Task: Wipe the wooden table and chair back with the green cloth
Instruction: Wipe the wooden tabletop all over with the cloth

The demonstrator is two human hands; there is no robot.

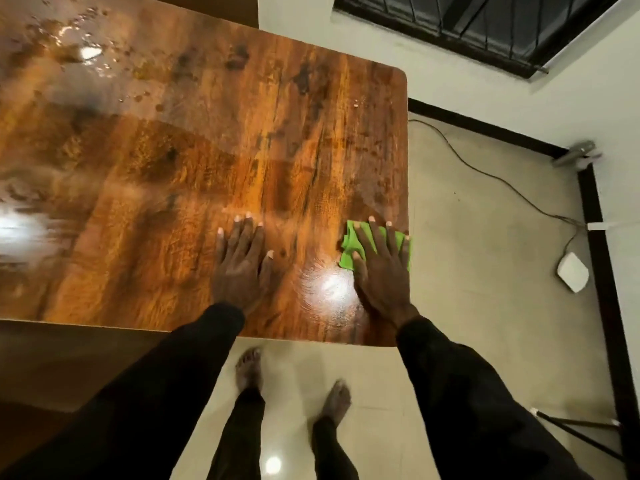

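Note:
The glossy wooden table (194, 161) fills the upper left of the head view. My right hand (379, 271) presses flat, fingers spread, on the green cloth (349, 256) near the table's right edge, close to the near right corner. My left hand (244, 261) lies flat and open on the bare wood, a little left of the cloth, holding nothing. Water drops and wet smears (79, 53) sit at the table's far left. No chair back is clearly in view.
Pale tiled floor (485, 289) lies right of and below the table. A black cable (485, 168) runs across it to a white box (572, 271). A black frame (602, 265) stands at the right. A barred window (485, 26) is on the far wall. My bare feet stand by the table's near edge.

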